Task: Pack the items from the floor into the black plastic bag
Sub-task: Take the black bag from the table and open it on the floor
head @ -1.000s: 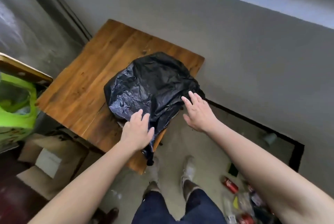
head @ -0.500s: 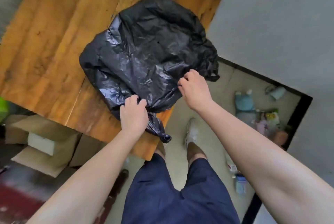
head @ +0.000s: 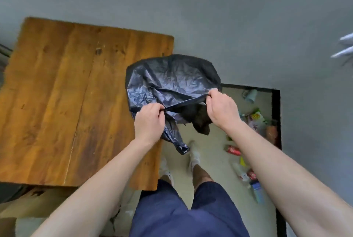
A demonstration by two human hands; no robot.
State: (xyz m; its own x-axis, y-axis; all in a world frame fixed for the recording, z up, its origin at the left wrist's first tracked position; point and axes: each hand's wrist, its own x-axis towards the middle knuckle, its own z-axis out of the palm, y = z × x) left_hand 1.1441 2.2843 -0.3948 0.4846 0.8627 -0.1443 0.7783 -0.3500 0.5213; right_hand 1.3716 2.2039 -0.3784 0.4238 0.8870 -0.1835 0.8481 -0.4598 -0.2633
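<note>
Left hand (head: 150,120) and right hand (head: 221,110) each pinch rim of black plastic bag (head: 172,78), stretched taut in air beside table (head: 66,93) corner. Red can (head: 234,149) and snack packet (head: 256,120) on floor (head: 215,160), unpacked. Risks: thin film tears under pull; rim slips from pinch; mouth fails to part.

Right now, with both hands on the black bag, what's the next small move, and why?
Probably work the rim apart to open the mouth of the black plastic bag. The left hand and right hand each pinch its rim, stretched taut between them, and the mouth looks barely parted. The red can and other items lie on the floor, unpacked.
</note>
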